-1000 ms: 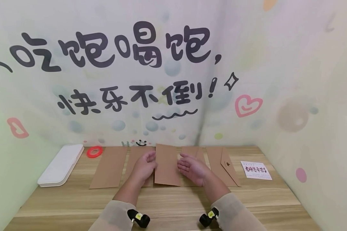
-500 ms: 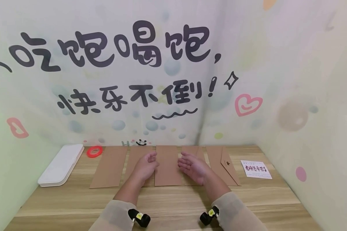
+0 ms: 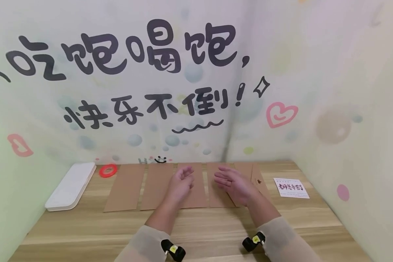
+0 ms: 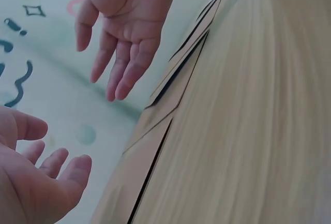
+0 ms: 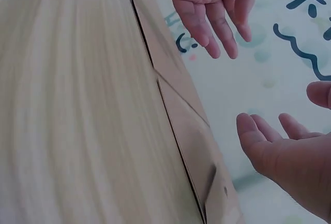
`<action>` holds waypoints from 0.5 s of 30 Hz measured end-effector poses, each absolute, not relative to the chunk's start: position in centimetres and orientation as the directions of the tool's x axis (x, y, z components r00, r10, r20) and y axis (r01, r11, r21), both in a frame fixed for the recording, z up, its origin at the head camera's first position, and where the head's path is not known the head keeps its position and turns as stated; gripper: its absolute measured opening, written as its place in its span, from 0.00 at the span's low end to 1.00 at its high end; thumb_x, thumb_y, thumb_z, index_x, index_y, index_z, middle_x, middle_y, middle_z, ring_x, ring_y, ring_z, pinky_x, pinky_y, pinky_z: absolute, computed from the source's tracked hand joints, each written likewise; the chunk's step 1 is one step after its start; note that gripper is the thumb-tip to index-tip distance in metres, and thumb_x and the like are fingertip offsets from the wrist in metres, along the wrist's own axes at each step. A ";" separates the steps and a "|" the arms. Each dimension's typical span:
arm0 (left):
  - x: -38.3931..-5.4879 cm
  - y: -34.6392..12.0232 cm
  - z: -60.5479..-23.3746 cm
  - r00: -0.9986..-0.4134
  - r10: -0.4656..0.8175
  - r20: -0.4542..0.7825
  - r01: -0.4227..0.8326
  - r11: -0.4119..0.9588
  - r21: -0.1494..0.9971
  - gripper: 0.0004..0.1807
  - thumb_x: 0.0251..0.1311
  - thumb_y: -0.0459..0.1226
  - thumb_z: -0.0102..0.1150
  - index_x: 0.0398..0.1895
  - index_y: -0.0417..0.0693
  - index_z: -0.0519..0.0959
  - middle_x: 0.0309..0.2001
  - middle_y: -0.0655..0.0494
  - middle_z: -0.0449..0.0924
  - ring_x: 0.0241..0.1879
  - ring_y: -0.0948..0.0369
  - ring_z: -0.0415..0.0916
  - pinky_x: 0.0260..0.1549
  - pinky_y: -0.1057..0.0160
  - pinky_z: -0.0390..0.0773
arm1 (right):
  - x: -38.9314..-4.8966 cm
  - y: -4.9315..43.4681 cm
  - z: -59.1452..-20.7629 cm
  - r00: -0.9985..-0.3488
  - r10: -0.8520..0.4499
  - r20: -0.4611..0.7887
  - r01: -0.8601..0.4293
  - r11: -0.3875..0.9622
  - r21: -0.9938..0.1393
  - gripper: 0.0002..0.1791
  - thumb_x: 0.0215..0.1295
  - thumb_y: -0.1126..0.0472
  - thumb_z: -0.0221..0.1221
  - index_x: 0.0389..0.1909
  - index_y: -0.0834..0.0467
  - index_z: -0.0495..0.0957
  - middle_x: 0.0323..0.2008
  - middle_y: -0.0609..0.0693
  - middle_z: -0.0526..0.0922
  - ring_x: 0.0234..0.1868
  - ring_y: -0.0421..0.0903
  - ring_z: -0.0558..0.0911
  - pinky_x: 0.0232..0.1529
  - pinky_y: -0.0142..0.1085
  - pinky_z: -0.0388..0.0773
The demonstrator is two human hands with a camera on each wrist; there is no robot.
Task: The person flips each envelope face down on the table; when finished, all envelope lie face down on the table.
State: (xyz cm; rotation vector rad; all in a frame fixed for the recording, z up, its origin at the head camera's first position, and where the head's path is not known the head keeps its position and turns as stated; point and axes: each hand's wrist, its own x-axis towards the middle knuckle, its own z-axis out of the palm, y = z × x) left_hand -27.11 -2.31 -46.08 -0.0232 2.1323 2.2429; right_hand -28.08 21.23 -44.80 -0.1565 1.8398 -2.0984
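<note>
Several brown paper envelopes lie flat in a row across the wooden table in the head view. My left hand (image 3: pixel 181 185) hovers over the middle envelope (image 3: pixel 199 191), fingers loosely bent and holding nothing. To its right, my right hand (image 3: pixel 237 185) is above the fourth envelope (image 3: pixel 221 196), palm turned inward, its fingers extended. It partly hides the rightmost envelope (image 3: pixel 261 187), which has a pointed flap with a small dark mark. Both wrist views show empty palms facing each other, raised above the envelopes. Two more envelopes, the leftmost (image 3: pixel 124 187) and its neighbour (image 3: pixel 154 187), show plain faces.
On the left stand a white flat case (image 3: pixel 70 187) and a red tape roll (image 3: pixel 108 170). A white printed card (image 3: pixel 291 187) lies at the right. A printed curtain (image 3: pixel 196 80) closes off the table's back edge; bare wood (image 3: pixel 213 233) lies in front.
The middle envelope, slightly raised a second ago between the hands, has come down flat on the table. Both hands have since shifted to the right, empty.
</note>
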 end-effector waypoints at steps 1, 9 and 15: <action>-27.1 -1.8 -46.1 -0.999 0.029 -0.041 -0.043 -0.052 0.998 0.26 0.75 0.31 0.52 0.74 0.41 0.72 0.75 0.40 0.74 0.64 0.45 0.78 0.53 0.60 0.84 | -28.0 21.6 -44.8 -0.935 -0.325 -0.145 0.185 -0.096 -0.978 0.32 0.88 0.56 0.40 0.84 0.67 0.50 0.82 0.73 0.57 0.84 0.68 0.59 0.84 0.55 0.59; -26.9 2.0 -47.2 -0.989 0.126 -0.074 -0.075 0.000 0.997 0.31 0.70 0.33 0.57 0.77 0.41 0.70 0.77 0.40 0.72 0.71 0.45 0.75 0.56 0.57 0.84 | -27.3 25.0 -45.1 -0.947 -0.286 -0.147 0.167 -0.047 -0.985 0.32 0.89 0.57 0.38 0.84 0.69 0.47 0.81 0.76 0.56 0.82 0.65 0.65 0.83 0.54 0.62; -26.9 3.9 -47.9 -0.986 0.140 -0.087 -0.082 0.043 0.996 0.34 0.69 0.35 0.60 0.78 0.42 0.68 0.79 0.42 0.69 0.78 0.42 0.67 0.67 0.47 0.80 | -27.2 27.2 -45.5 -0.943 -0.293 -0.157 0.164 0.003 -0.986 0.34 0.89 0.57 0.37 0.84 0.70 0.42 0.81 0.77 0.55 0.83 0.69 0.60 0.83 0.54 0.61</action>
